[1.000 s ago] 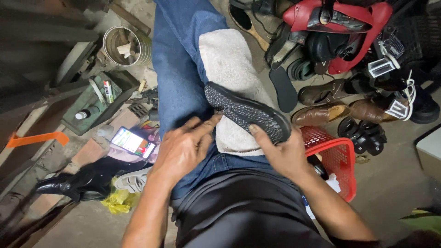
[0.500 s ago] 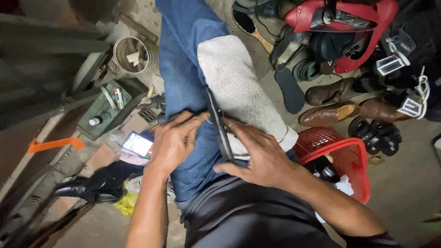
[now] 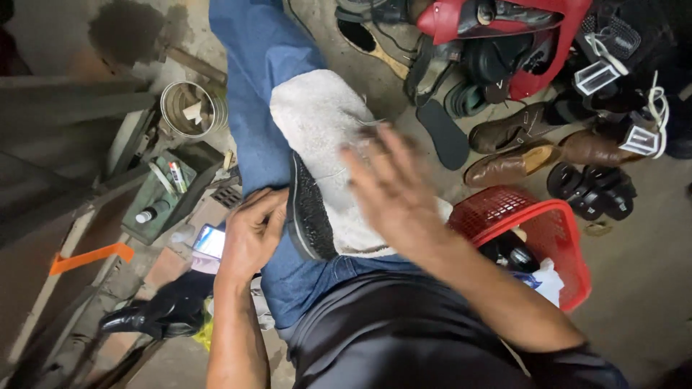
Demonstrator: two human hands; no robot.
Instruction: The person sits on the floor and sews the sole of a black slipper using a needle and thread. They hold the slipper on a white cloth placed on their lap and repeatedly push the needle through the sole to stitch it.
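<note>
I sit with a blue-jeaned leg [image 3: 252, 86] stretched out and a whitish towel [image 3: 317, 115] lying over the thigh. A black shoe [image 3: 310, 212] stands on its edge against the towel, sole toward me. My left hand [image 3: 249, 238] grips it from the left side. Above the towel, my right hand [image 3: 389, 187] hovers blurred with motion, fingers spread, off the shoe. A thin pale thread [image 3: 333, 174] seems to run from the shoe toward that hand; whether the fingers pinch it I cannot tell.
A red plastic basket [image 3: 551, 223] sits at my right. Brown shoes [image 3: 512, 164], a black insole [image 3: 443, 135], black sandals [image 3: 591, 189] and a red bag of footwear [image 3: 504, 21] lie beyond. Left: a metal tin [image 3: 191, 108], a green tray [image 3: 162, 193], a phone [image 3: 210, 240], a black shoe [image 3: 155, 315].
The shoe was turned from sole-up to standing on its edge. My right hand let go of it and swung up and away; my left hand stayed on the shoe.
</note>
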